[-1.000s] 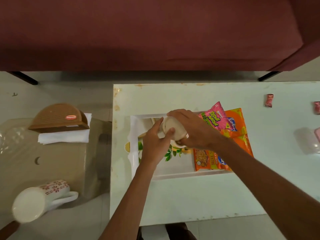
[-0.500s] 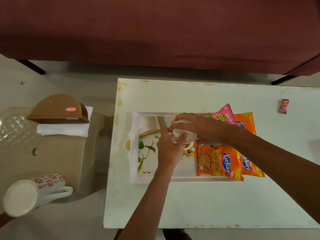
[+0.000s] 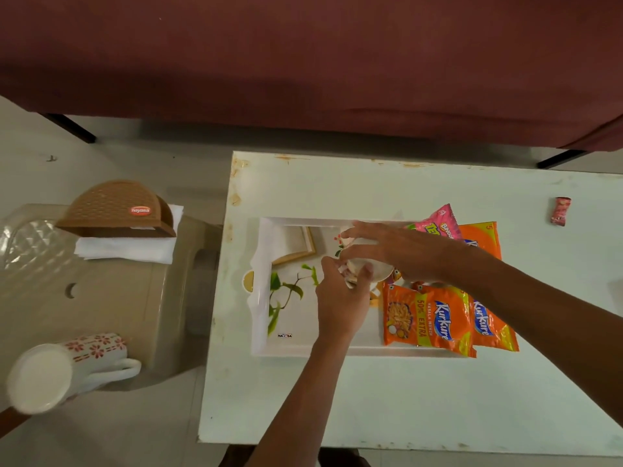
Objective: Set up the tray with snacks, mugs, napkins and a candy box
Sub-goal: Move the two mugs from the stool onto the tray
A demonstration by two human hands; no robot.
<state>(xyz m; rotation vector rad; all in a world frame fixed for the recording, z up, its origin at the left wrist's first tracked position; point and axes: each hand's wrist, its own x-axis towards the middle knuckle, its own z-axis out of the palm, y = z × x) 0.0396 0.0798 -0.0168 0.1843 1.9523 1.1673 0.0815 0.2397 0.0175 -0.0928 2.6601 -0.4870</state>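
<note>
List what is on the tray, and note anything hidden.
On the tray: snack packets at right; left hand and right hand grip a mug mid-tray. They hide most of it.

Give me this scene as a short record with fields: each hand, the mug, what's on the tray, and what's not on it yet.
Left hand: grips the mug from the near side
Right hand: grips the same mug from above
Mug: over the middle of the tray; cannot tell if it is set down
On tray: snack packets, right end
Off tray: second mug, napkin holder and napkins on the stool; one candy on the table
</note>
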